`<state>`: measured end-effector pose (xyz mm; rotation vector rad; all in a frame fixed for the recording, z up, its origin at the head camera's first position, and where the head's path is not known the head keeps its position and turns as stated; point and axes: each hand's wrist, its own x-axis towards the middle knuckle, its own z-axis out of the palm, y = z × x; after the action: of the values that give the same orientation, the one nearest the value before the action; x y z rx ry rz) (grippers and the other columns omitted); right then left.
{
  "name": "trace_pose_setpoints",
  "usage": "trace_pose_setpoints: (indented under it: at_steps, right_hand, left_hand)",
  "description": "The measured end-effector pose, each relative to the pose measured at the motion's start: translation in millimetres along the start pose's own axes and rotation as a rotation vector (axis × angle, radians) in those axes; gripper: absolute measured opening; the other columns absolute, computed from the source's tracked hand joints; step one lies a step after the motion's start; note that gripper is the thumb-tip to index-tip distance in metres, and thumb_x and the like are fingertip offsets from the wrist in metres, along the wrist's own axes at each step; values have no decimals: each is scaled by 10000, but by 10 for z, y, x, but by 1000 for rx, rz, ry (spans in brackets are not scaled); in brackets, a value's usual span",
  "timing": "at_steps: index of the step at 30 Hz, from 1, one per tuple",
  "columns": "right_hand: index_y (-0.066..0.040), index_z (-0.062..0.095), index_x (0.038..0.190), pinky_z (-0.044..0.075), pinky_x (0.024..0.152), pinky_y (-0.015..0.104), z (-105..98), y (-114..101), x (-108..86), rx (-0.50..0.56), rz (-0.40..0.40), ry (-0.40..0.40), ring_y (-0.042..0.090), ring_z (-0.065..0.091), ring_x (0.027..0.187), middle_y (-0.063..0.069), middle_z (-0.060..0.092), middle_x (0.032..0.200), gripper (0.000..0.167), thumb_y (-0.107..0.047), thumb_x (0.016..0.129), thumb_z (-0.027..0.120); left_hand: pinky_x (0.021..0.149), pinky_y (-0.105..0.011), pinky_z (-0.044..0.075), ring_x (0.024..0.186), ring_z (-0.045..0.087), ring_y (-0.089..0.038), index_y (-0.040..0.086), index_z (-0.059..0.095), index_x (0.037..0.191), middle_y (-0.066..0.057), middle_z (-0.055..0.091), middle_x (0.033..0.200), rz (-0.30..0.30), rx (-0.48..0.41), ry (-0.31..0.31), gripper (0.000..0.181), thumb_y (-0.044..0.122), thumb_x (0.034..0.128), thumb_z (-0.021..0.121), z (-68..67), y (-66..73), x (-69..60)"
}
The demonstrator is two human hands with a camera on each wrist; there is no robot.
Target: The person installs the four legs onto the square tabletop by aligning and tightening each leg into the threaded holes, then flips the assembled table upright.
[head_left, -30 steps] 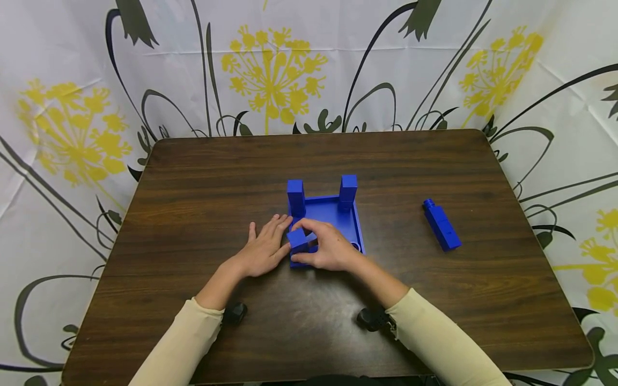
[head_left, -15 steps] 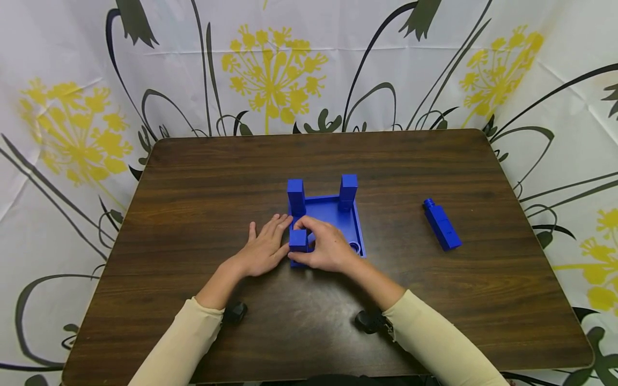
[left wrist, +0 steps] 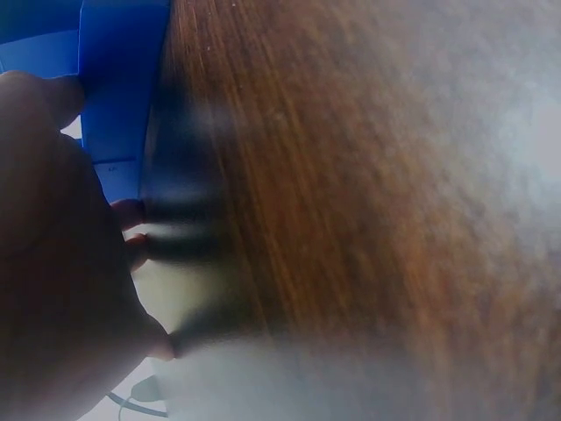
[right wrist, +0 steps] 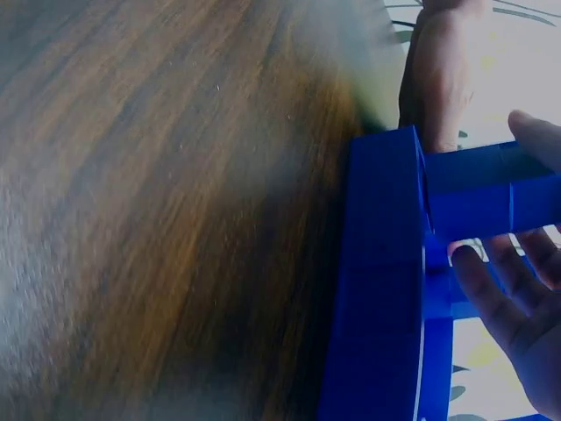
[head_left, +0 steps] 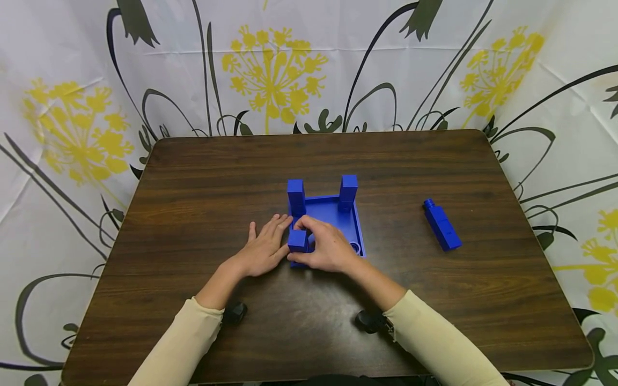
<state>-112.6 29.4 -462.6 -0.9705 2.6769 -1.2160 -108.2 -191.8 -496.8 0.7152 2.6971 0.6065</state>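
A square blue tray-like base (head_left: 332, 213) with low walls lies on the table. Square blue posts stand at its far-left corner (head_left: 296, 197) and far-right corner (head_left: 348, 192). My right hand (head_left: 328, 247) grips a third blue post (head_left: 298, 237) at the near-left corner, thumb on the near side and fingers on the far side. In the right wrist view this post (right wrist: 469, 200) rises straight from the base (right wrist: 379, 272). My left hand (head_left: 262, 250) lies with fingers spread along the base's left side; the left wrist view shows its fingers against the blue wall (left wrist: 123, 88).
To the right, apart from the base, a blue post (head_left: 442, 226) lies on its side with a narrower round end. A round socket (head_left: 355, 247) shows at the base's near-right corner. Brown wood table (head_left: 217, 177); patterned white cloth (head_left: 338, 80) hangs behind.
The near-left post was turned askew a second ago and now sits squared with the base. My right hand has shifted slightly with it; my left hand has kept its place.
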Motion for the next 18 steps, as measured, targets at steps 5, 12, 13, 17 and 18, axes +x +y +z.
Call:
trace_pose_setpoints:
  at_steps: [5, 12, 13, 17, 18]
  right_hand:
    - [-193, 562, 1206, 490, 875, 327, -83, 36, 1, 69, -34, -99, 98, 571, 1105, -59, 613, 1182, 593, -362, 730, 875]
    - [-96, 431, 1449, 447, 997, 432, -201, 86, 19, 286, -121, -279, 149, 406, 1353, 41, 463, 1466, 710, -59, 826, 769]
    - [-94, 408, 1468, 428, 1019, 434, -212, 89, 22, 311, -131, -301, 152, 381, 1373, 45, 442, 1487, 719, -26, 835, 744]
    - [-101, 374, 1495, 368, 1074, 405, -234, 92, 34, 363, -150, -358, 161, 346, 1399, 40, 412, 1514, 711, 19, 865, 680]
    - [-102, 379, 1495, 363, 1077, 393, -239, 89, 35, 363, -146, -365, 161, 353, 1395, 41, 414, 1512, 702, 17, 869, 677]
  left_hand:
    - [1052, -708, -65, 1496, 9, -285, 167, 56, 1584, -115, 100, 1633, -12, 13, -8, 682, 529, 1043, 258, 21, -30, 20]
    - [1061, -697, -65, 1497, -25, -244, 154, 108, 1568, -71, 65, 1641, -17, 33, -21, 657, 524, 1044, 251, 36, -64, 36]
    - [1061, -697, -67, 1497, -27, -247, 141, 132, 1558, -72, 64, 1642, -16, 36, -25, 652, 527, 1044, 243, 37, -64, 36]
    - [1056, -699, -83, 1497, -33, -264, 115, 141, 1560, -83, 58, 1642, -15, 36, -33, 657, 513, 1048, 245, 30, -55, 32]
    - [1055, -699, -86, 1497, -35, -265, 121, 123, 1567, -84, 56, 1642, -16, 35, -34, 651, 495, 1052, 260, 28, -52, 31]
